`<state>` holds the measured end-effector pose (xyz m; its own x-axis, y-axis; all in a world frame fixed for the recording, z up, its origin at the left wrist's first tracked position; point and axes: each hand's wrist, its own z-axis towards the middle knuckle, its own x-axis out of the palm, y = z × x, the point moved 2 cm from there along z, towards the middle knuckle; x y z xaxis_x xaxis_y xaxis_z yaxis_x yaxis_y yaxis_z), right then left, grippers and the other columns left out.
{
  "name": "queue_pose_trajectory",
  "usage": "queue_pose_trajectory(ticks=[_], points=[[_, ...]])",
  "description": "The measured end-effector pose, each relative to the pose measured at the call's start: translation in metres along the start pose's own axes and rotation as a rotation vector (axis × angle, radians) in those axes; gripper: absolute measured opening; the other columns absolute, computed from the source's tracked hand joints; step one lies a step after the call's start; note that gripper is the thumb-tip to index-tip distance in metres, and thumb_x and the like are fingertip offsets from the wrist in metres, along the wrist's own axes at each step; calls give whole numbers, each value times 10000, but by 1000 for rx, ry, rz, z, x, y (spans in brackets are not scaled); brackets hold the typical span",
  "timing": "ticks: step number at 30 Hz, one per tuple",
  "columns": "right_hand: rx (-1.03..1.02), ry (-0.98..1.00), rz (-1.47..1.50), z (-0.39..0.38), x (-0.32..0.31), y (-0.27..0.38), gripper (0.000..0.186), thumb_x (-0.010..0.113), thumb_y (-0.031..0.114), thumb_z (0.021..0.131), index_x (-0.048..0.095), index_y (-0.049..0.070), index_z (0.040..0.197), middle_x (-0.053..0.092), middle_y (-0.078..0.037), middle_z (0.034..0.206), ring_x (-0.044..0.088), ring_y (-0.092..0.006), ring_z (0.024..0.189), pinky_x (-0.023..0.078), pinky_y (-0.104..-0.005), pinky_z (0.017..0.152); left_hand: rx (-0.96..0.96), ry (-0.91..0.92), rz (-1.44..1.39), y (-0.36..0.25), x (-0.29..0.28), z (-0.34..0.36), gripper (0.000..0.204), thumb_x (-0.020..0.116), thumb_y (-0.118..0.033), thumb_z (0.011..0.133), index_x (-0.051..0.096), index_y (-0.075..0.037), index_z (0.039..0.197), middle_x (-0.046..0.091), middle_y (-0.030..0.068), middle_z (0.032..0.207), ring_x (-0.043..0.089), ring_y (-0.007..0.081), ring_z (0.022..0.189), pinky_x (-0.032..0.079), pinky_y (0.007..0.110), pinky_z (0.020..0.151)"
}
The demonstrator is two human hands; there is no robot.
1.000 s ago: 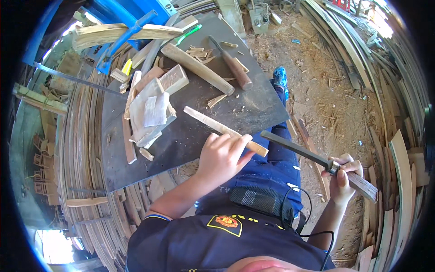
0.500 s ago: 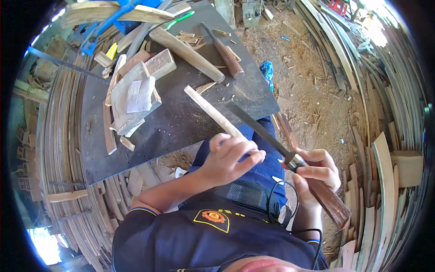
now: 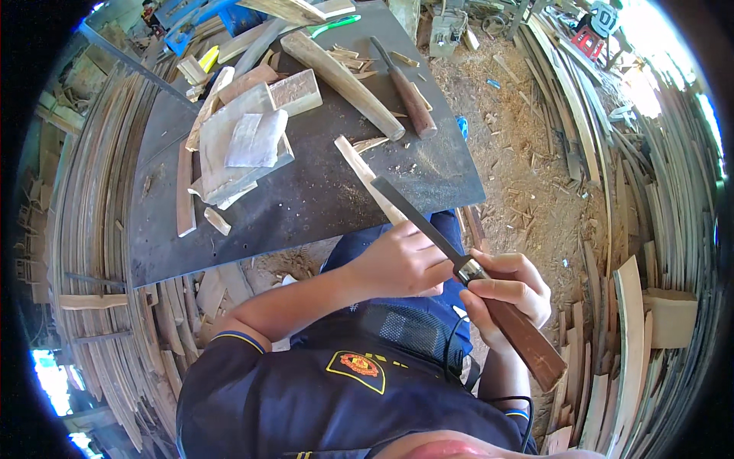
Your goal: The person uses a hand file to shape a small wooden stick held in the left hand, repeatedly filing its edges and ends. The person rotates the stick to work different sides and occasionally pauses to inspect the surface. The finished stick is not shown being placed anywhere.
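My left hand [image 3: 401,264] is closed around the lower end of a pale, narrow wooden stick [image 3: 359,170], which slants up and left over the table's near edge. In my right hand [image 3: 516,294] is a chisel [image 3: 527,340] with a brown wooden handle, a metal ring and a long flat blade, gripped near the ring. The blade crosses over my left hand's fingers, and its tip lies over or beside the stick; contact cannot be made out. A second chisel [image 3: 417,111] with a brown handle rests on the dark table [image 3: 306,210].
A thick wooden club [image 3: 340,80], wood blocks [image 3: 245,172] with a whitish pad [image 3: 256,140], and a green-handled tool [image 3: 334,25] lie on the table. Long planks [image 3: 92,222] line the left side and more boards [image 3: 631,329] the right. Shavings litter the floor [image 3: 527,176].
My left hand's fingers, raised and loosely spread before, have wrapped around the stick. The chisel has shifted left, bringing its blade across that hand and close to the stick. The whole view has shifted slightly.
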<state>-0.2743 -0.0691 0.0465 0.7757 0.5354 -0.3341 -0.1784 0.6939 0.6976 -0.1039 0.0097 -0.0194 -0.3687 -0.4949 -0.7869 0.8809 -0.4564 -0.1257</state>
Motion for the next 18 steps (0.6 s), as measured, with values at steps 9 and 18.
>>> queue_pose_trajectory(ticks=[9, 18], points=[[-91, 10, 36, 13, 14, 7, 218, 808, 17, 730, 625, 54, 843, 697, -209, 973, 723, -322, 908, 585, -380, 743, -17, -159, 64, -1, 10, -1, 165, 669, -280, 716, 620, -123, 738, 613, 48, 778, 622, 229, 728, 481, 416, 665], [-72, 3, 26, 13, 15, -5, 224, 795, 5, 769, 593, 42, 858, 681, -208, 963, 724, -334, 911, 584, -376, 741, 36, -204, 70, 0, 17, -7, 228, 662, -392, 822, 569, -188, 779, 562, -43, 762, 588, 159, 713, 450, 374, 684]])
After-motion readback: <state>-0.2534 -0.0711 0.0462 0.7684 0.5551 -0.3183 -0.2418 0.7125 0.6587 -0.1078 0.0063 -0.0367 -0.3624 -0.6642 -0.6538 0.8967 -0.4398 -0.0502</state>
